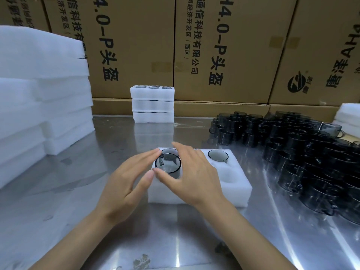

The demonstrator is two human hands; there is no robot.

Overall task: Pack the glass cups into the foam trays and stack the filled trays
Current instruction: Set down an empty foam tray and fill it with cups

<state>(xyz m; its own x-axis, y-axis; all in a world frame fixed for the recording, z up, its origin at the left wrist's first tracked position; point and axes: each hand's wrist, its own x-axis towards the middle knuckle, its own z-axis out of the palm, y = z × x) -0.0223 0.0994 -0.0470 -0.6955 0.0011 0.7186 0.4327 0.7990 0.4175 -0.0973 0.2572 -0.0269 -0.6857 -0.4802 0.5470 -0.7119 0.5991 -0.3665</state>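
Observation:
A white foam tray (234, 185) lies on the steel table in front of me. A dark glass cup (168, 165) stands high in its front-left pocket, with a second cup (171, 151) just behind it. A third cup (217, 155) sits in the back-right pocket, and the front-right pocket (227, 174) holds nothing. My right hand (192, 176) wraps the front-left cup, thumb across its near side and fingers over the far rim. My left hand (124, 184) is flat beside the cup's left rim, fingers straight and apart. Three filled trays (153, 103) are stacked at the back.
Many loose dark cups (311, 152) crowd the right side of the table. A tall pile of foam sheets (39, 94) stands at the left, more foam (348, 115) lies at the far right, and cardboard boxes (224, 45) wall off the back.

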